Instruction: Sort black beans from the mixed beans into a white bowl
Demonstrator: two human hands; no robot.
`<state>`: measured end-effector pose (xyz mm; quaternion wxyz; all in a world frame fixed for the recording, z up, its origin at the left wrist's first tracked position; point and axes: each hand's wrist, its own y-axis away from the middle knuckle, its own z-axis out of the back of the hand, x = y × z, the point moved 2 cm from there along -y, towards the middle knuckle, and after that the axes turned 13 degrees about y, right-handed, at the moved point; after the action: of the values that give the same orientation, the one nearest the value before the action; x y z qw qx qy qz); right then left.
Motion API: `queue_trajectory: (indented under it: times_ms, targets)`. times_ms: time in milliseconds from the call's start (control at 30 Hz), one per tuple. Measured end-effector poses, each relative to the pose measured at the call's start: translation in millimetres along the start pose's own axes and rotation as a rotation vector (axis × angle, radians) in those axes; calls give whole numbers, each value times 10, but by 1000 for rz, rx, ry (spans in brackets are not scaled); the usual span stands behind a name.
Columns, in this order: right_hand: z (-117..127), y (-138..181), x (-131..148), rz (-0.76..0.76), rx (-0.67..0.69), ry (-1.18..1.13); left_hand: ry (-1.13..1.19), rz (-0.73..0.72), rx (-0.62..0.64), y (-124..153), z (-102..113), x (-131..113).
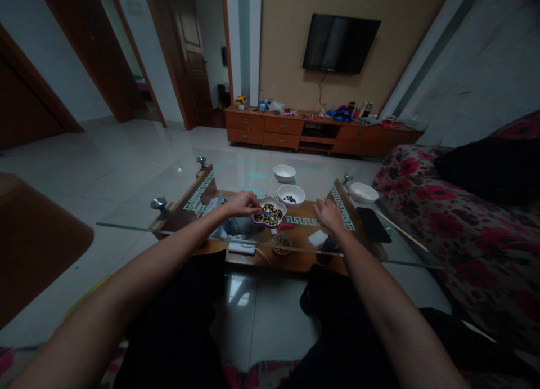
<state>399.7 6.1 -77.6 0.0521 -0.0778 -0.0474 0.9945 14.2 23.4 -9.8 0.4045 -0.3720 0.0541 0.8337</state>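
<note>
So the little flower-shaped dish [269, 213] full of mixed yellow and dark bits sits on the glass table [177, 178], pretty much dead center in front of the person. The left hand [242, 204] is right at the dish's left rim with its fingers bunched together over the edge. It's too dim and small to tell if there's actually a piece pinched in there. The right hand [328, 214] is just to the right of the dish, not touching it, lying palm down and loose on the glass with nothing in it.

Just behind the dish is a white bowl with dark bits [291, 195] in it. A far bowl [284, 173] sits beyond that, and a right bowl [363, 192] is off near the table's right edge. A black phone [373, 224] lies past the right hand with a thin stick [400, 230] beside it. The flowery sofa [464, 226] is on the right, and the TV [341, 43] hangs over a wooden cabinet [320, 131] at the back wall.
</note>
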Motion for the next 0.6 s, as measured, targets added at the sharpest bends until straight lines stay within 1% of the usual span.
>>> queue_trajectory:
  times_ms: [100, 167, 233, 300, 400, 500, 600]
  targets:
    - [8, 7, 5, 0, -5, -4, 114, 86, -202, -56, 7, 14]
    - [15, 12, 8, -5, -2, -11, 168, 116, -326, -128, 0, 1]
    - [29, 22, 13, -10, -4, -20, 187, 124, -423, -219, -21, -33]
    - [47, 34, 21, -14, -2, -23, 184, 133, -490, -310, -55, -75]
    - [71, 50, 33, -21, 18, -14, 185, 157, -519, -408, -129, -130]
    - [80, 55, 38, -24, 36, -7, 197, 153, -505, -440, -185, -164]
    - [68, 48, 32, -23, 27, -5, 192, 150, -485, -423, -184, -168]
